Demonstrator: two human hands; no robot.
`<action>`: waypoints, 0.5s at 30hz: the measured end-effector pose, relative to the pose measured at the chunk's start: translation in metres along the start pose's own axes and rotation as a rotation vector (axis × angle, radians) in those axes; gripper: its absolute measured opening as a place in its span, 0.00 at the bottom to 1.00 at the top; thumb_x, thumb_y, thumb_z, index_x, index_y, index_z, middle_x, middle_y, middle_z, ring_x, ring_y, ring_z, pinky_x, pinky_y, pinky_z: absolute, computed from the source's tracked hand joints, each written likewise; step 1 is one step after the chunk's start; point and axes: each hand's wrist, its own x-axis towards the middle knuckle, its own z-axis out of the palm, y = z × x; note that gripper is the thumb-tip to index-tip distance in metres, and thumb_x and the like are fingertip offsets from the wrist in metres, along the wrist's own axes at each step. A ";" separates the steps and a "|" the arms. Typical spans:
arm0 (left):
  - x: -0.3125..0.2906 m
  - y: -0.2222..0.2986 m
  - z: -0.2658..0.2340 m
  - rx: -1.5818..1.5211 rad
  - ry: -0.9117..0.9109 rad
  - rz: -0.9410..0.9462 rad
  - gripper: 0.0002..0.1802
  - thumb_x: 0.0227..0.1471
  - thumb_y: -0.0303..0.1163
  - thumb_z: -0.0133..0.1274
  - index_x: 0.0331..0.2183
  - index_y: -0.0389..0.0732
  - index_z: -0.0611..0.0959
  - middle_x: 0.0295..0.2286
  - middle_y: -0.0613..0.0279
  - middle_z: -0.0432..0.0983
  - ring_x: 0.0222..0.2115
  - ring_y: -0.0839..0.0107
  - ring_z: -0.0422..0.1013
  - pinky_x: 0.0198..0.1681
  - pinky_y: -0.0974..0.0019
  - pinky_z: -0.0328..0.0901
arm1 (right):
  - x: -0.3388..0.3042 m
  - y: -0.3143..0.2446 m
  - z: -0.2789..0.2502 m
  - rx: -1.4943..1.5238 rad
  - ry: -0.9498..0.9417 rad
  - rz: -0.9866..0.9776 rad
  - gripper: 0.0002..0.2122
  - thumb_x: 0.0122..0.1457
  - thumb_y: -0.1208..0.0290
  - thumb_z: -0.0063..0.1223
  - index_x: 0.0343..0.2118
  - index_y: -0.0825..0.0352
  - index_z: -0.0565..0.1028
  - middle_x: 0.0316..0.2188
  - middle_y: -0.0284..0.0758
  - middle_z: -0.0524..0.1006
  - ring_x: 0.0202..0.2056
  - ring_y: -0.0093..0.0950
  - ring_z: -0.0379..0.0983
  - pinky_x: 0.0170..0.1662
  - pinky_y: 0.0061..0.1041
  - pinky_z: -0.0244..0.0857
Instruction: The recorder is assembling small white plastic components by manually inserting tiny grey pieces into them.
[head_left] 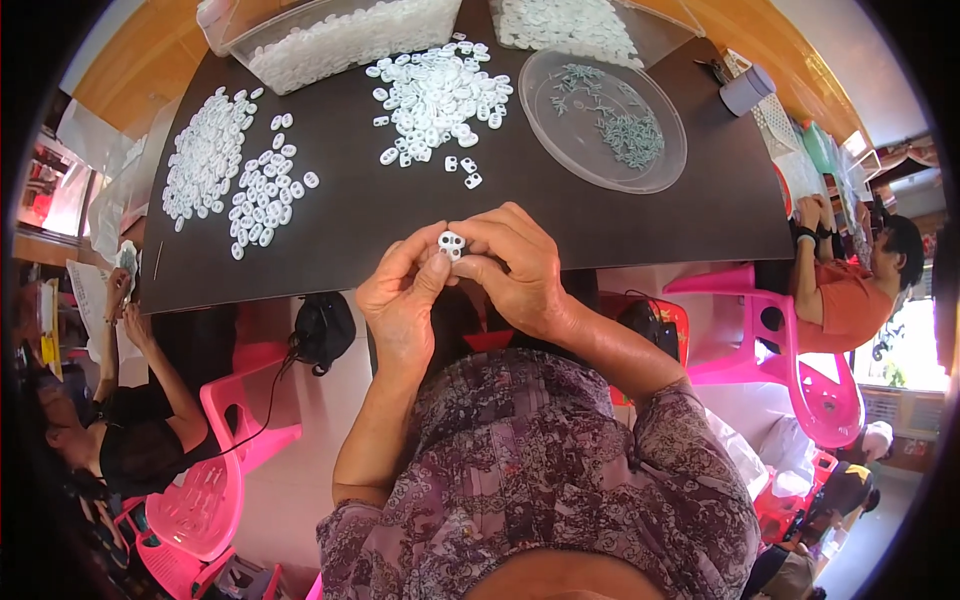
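Note:
Just off the near edge of the dark table, my left hand (400,295) and my right hand (522,265) meet, fingertips pinching together. Between them are small white two-hole plastic pieces (451,244), one above the other; whether they are joined I cannot tell. The left thumb presses from below, and the right thumb and index finger close in from the side. Beyond my hands lies a heap of similar white pieces (440,98), with several strays (468,170) near it. To the left are two more groups of white oval pieces, a large heap (208,150) and a smaller one (266,195).
A round clear lid (560,150) holds small slender grey-green pieces (632,138). Clear bins (340,50) of white parts stand at the back. A grey cup (746,92) is at the far right. People sit left and right, near pink chairs (822,400).

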 end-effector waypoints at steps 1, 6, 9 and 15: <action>-0.001 0.000 0.001 0.014 -0.006 0.024 0.14 0.48 0.21 0.53 0.40 0.29 0.78 0.27 0.63 0.72 0.26 0.78 0.67 0.29 0.76 0.66 | -0.001 0.000 0.000 0.002 0.002 -0.003 0.14 0.40 0.82 0.59 0.34 0.70 0.76 0.28 0.34 0.75 0.26 0.27 0.67 0.30 0.23 0.63; -0.004 0.001 0.001 0.155 -0.043 0.140 0.14 0.49 0.21 0.52 0.41 0.31 0.78 0.26 0.65 0.69 0.26 0.79 0.67 0.30 0.77 0.65 | -0.001 -0.001 0.001 0.022 0.031 -0.017 0.15 0.39 0.82 0.60 0.35 0.71 0.75 0.28 0.36 0.75 0.25 0.27 0.67 0.29 0.23 0.63; -0.006 0.000 0.003 0.198 -0.021 0.171 0.14 0.49 0.22 0.53 0.41 0.32 0.78 0.26 0.65 0.70 0.27 0.79 0.67 0.31 0.77 0.64 | -0.002 0.000 0.001 0.012 0.040 -0.050 0.16 0.38 0.82 0.60 0.35 0.71 0.75 0.28 0.37 0.75 0.25 0.27 0.68 0.28 0.23 0.63; -0.007 -0.004 0.004 0.239 0.032 0.229 0.13 0.49 0.25 0.55 0.40 0.33 0.80 0.27 0.66 0.71 0.28 0.79 0.67 0.33 0.77 0.62 | -0.003 -0.003 0.000 0.030 0.039 -0.043 0.16 0.38 0.82 0.60 0.35 0.72 0.75 0.28 0.37 0.75 0.26 0.28 0.68 0.29 0.23 0.63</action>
